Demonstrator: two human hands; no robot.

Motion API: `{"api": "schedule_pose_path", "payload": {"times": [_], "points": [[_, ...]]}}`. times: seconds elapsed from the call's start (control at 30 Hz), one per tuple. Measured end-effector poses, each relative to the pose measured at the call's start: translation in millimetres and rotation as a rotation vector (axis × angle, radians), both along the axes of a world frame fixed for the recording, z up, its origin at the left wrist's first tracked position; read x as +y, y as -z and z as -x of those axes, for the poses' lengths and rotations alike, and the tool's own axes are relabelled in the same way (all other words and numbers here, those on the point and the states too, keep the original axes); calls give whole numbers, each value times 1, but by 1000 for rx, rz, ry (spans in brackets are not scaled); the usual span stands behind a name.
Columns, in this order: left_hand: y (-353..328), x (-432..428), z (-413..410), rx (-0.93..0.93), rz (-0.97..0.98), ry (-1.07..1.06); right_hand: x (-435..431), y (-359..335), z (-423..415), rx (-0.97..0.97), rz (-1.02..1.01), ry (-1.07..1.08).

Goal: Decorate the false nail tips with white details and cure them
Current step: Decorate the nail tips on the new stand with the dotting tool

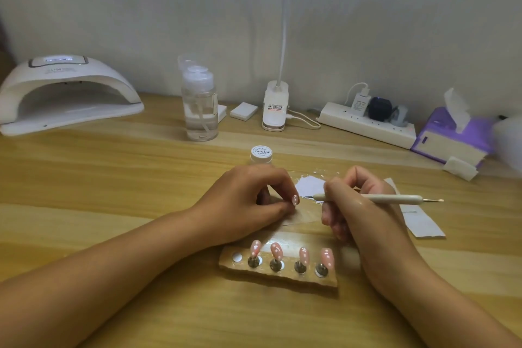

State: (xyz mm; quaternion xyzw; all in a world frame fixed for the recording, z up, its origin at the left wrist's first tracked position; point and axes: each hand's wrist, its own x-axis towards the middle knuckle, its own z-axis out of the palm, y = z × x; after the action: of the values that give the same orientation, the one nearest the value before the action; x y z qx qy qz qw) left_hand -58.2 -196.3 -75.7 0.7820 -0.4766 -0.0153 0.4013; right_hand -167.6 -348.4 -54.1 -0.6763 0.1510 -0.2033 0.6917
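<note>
My left hand (248,200) pinches one pink nail tip (295,200) with white dots, held above the wooden table. My right hand (358,206) grips a white dotting pen (375,198), its fine point aimed left at that nail tip. Behind the pen point lies a white patch of paint (310,185) on a clear sheet. In front of my hands, a wooden holder (282,277) carries several pink nail tips (276,250) with white dots on metal stands; its leftmost spot is bare. A small white paint jar (261,153) stands behind my left hand.
A white curing lamp (67,93) sits at the back left. A clear pump bottle (199,104), a clip lamp base (274,106), a power strip (367,121) and a purple tissue box (452,135) line the back. White paper (421,220) lies at the right.
</note>
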Motion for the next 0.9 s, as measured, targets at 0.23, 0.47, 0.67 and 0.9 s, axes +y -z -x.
{"api": "schedule_pose_path", "payload": {"times": [0.23,0.47,0.67,0.9], "points": [[0,-1,0,-15,8,-9,-1,4,-1,22,58,-30],[1,-1,-1,-20,19,-16,0,6,-1,28,127,-62],[1,-1,-1,-28,15,-17,0,6,-2,34,133,-59],[1,-1,-1,-26,19,-14,0,6,-2,15,94,-31]]}}
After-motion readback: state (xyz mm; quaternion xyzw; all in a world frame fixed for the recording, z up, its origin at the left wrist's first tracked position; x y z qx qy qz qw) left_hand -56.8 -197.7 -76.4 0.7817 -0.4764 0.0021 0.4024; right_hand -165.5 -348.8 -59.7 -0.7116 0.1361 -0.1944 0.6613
